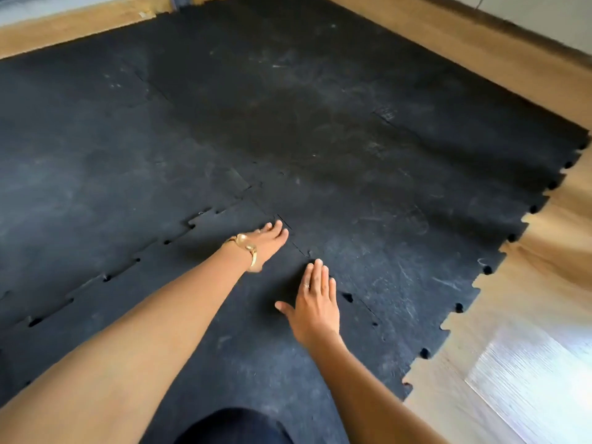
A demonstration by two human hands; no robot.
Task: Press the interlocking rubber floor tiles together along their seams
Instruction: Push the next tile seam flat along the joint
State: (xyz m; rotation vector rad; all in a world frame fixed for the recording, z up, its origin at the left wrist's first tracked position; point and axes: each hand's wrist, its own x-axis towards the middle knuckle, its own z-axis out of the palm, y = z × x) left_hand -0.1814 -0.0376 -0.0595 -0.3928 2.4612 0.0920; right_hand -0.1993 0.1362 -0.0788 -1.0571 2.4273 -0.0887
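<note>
While wood floor (528,283) borders them, both hands (315,302) flatten black tiles (352,155).

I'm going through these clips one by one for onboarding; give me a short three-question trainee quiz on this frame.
1. True or false: both hands lie flat on the black tiles.
2. Which wrist has the gold bracelet? A) left B) right
3. Fill in: the floor showing past the toothed tile edge looks like ____.

Key:
1. True. The left hand and right hand are open, palms down, beside the seam.
2. A.
3. Wood, as the floor on the right shows.
</note>
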